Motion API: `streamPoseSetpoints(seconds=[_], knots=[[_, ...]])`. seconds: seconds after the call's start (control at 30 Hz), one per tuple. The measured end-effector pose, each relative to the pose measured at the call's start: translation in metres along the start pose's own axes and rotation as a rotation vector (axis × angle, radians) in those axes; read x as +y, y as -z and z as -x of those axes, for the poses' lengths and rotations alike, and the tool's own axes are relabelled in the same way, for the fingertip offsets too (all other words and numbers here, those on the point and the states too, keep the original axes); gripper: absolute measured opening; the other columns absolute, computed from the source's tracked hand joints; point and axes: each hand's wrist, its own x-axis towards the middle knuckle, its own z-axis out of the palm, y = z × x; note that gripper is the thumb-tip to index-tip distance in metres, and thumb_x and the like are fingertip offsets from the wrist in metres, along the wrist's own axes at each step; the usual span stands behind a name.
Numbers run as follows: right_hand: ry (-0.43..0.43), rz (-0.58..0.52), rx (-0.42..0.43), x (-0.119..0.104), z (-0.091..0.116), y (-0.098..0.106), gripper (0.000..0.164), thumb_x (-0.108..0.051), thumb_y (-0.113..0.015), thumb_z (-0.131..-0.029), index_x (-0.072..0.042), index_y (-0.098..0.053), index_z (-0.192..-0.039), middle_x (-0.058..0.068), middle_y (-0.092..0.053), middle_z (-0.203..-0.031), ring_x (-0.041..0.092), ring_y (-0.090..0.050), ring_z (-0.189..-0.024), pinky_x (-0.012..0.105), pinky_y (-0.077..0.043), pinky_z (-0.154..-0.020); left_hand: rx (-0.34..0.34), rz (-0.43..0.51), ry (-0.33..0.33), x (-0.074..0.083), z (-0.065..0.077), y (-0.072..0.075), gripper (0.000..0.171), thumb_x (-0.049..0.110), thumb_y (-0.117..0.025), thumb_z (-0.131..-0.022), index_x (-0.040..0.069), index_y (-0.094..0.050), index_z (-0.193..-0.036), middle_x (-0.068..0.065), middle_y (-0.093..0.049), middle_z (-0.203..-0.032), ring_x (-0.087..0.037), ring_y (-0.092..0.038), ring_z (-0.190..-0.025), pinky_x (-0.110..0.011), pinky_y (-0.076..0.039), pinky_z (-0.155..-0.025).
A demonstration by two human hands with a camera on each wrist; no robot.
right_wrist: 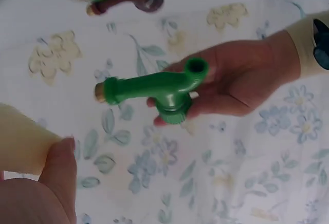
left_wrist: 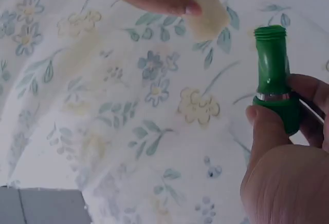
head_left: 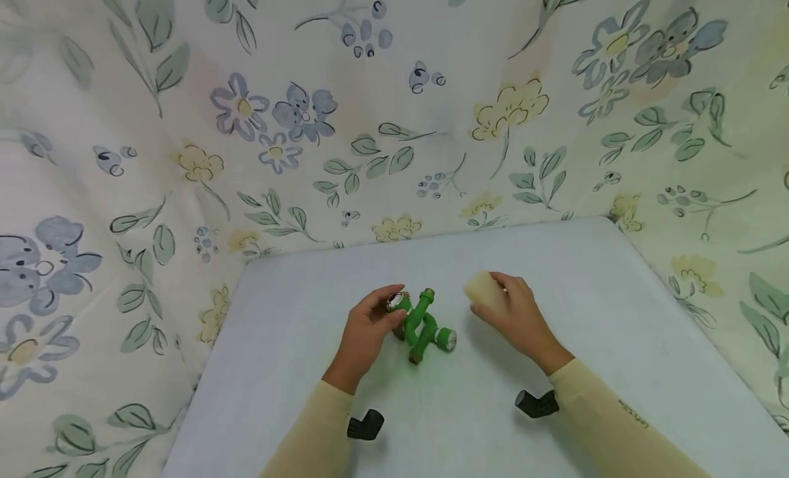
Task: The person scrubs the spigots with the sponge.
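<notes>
Green tap [left_wrist: 272, 67] sits gripped in the left hand [head_left: 365, 333], at the lower middle of the head view; to its right, above the table [head_left: 290, 409], the right hand [head_left: 522, 322] holds a cream block [head_left: 484, 293].

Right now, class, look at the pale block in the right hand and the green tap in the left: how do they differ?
Colour: the pale block is a plain cream all over, while the green tap has a brass-coloured tip.
Shape: the block is a simple chunk; the tap is a branching tube with an open spout.
Finish: the block looks matt, the tap glossy.
Shared: each is held in one hand.
</notes>
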Motion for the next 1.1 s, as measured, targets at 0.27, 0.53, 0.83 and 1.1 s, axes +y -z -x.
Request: streamPoseSetpoints(seconds=[0.27,0.53,0.83,1.1], knots=[[0.136,-0.200,0.001,-0.056,0.000,0.005,0.064,-0.035,-0.069,-0.089,-0.014,-0.042,-0.143,0.005,-0.044,-0.122,0.020,-0.042,-0.105,0.043,-0.047,-0.077,-0.023,0.324,0.042,0.019,0.002,0.000,0.046,0.011,-0.069,-0.090,0.002,-0.046,-0.128,-0.018,-0.052,-0.129,-0.032,-0.052,-0.120,-0.046,-0.045,-0.093],[0.277,-0.235,-0.086,-0.104,0.009,0.005,0.061,-0.022,-0.077,-0.083,-0.017,-0.049,-0.137,0.004,-0.044,-0.123,0.022,-0.041,-0.111,0.046,-0.047,-0.080,-0.001,0.352,0.040,0.023,0.004,-0.004,0.048,0.011,-0.072,-0.087,0.003,-0.048,-0.128,-0.020,-0.050,-0.128,-0.034,-0.053,-0.118,-0.043,-0.048,-0.091],[0.435,-0.083,-0.177,-0.102,0.021,-0.018,0.067,-0.045,-0.075,-0.080,-0.026,-0.048,-0.138,-0.009,-0.043,-0.124,0.017,-0.035,-0.111,0.039,-0.046,-0.076,0.022,0.275,-0.024,0.026,0.014,-0.013,0.044,0.007,-0.070,-0.088,0.002,-0.054,-0.128,-0.020,-0.051,-0.125,-0.035,-0.056,-0.112,-0.030,-0.053,-0.075],[0.453,-0.057,-0.171,-0.097,0.020,-0.023,0.067,-0.045,-0.075,-0.081,-0.026,-0.047,-0.139,-0.009,-0.042,-0.123,0.017,-0.035,-0.110,0.038,-0.046,-0.075,0.041,0.242,-0.027,0.027,0.013,-0.012,0.041,0.009,-0.072,-0.086,0.007,-0.061,-0.126,-0.019,-0.055,-0.121,-0.035,-0.059,-0.104,-0.031,-0.054,-0.072]])
